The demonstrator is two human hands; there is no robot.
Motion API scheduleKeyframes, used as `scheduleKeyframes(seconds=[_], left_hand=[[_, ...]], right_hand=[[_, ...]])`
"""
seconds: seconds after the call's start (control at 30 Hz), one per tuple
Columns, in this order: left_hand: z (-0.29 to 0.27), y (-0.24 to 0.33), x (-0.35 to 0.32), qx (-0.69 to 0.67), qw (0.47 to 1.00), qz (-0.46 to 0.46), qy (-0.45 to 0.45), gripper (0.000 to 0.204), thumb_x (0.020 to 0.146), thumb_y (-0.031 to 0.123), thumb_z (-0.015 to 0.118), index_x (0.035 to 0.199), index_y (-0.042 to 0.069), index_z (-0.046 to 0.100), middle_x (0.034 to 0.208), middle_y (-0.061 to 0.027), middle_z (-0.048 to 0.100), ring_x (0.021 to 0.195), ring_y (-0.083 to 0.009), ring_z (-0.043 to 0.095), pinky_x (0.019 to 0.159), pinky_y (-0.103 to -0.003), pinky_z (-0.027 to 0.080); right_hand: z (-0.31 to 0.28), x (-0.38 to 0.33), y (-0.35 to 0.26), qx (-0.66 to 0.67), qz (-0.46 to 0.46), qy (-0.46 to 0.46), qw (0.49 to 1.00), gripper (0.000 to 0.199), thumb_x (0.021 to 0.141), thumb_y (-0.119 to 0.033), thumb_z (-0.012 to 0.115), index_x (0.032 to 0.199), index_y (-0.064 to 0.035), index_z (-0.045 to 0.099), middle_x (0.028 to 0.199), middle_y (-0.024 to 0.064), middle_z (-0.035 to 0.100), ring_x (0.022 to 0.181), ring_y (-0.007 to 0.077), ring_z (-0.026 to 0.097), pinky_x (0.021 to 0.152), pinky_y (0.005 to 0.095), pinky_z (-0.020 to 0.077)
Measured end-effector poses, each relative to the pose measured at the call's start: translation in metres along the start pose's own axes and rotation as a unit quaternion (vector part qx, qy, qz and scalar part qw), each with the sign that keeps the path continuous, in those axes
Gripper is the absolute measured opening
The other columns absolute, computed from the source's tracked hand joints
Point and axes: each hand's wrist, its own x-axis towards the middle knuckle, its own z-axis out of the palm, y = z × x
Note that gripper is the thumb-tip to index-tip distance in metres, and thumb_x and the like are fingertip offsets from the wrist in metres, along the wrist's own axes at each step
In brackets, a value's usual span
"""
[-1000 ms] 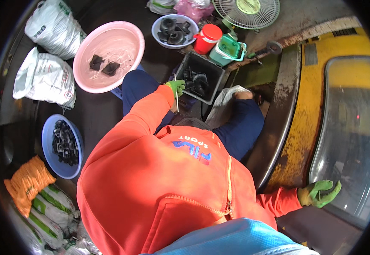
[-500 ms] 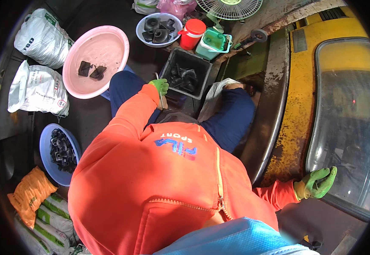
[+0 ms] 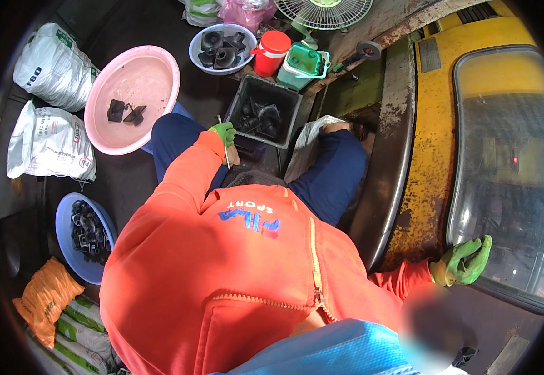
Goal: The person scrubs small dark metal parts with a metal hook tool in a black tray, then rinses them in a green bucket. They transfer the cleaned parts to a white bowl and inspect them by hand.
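Note:
My left hand, in a green glove, is closed around a thin metal tool. Its ends stick out above and below the fist; its exact kind is too small to tell. Just to the right of this hand stands a black crate holding dark, angular moulded parts. Far out to the right, my right hand, also gloved in green, is held with thumb and fingers curved apart and nothing between them. It is in front of the window of a yellow machine door; whether it touches is unclear.
Left of my leg is a pink basin with two dark pieces. Blue basins of black parts stand at the back and lower left. A red jug, green basket, fan, white sacks and orange sack surround me.
The whole view has shifted slightly, so things sit a little farther left. My right hand's fingers have curled a bit, with a wider gap to the thumb. My left hand keeps its hold.

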Motion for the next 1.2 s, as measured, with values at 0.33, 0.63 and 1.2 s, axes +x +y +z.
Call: scheduleKeyframes(seconds=[0.33, 0.63, 1.2], left_hand=[[0.004, -0.001, 0.000, 0.036, 0.999, -0.004, 0.028, 0.017, 0.089, 0.026, 0.055, 0.098, 0.011, 0.057, 0.082, -0.0008, 0.059, 0.054, -0.0112, 0.046, 0.047, -0.029, 0.038], [0.008, 0.002, -0.002, 0.042, 0.997, -0.012, 0.056, 0.014, 0.089, 0.023, 0.056, 0.090, 0.009, 0.055, 0.078, -0.0054, 0.059, 0.049, -0.0118, 0.042, 0.043, -0.029, 0.035], [0.008, 0.005, -0.019, 0.056, 0.997, 0.028, -0.051, 0.012, 0.087, 0.024, 0.057, 0.084, 0.012, 0.056, 0.065, 0.0003, 0.054, 0.044, -0.0099, 0.040, 0.039, -0.028, 0.032]], right_hand=[[-0.001, 0.000, -0.001, 0.011, 0.010, 0.001, 1.000, 0.011, 0.083, 0.006, 0.058, 0.093, 0.0056, 0.063, 0.091, 0.0150, 0.068, 0.078, 0.0265, 0.067, 0.067, 0.0298, 0.0565], [0.000, 0.000, -0.001, 0.002, 0.015, 0.000, 1.000, 0.013, 0.083, 0.006, 0.058, 0.095, 0.0061, 0.063, 0.091, 0.0147, 0.068, 0.077, 0.0266, 0.067, 0.068, 0.0312, 0.0559], [-0.004, 0.003, -0.003, 0.002, 0.033, -0.014, 0.999, 0.013, 0.083, 0.004, 0.057, 0.093, 0.0067, 0.064, 0.089, 0.0155, 0.068, 0.074, 0.0277, 0.066, 0.066, 0.0317, 0.0542]])
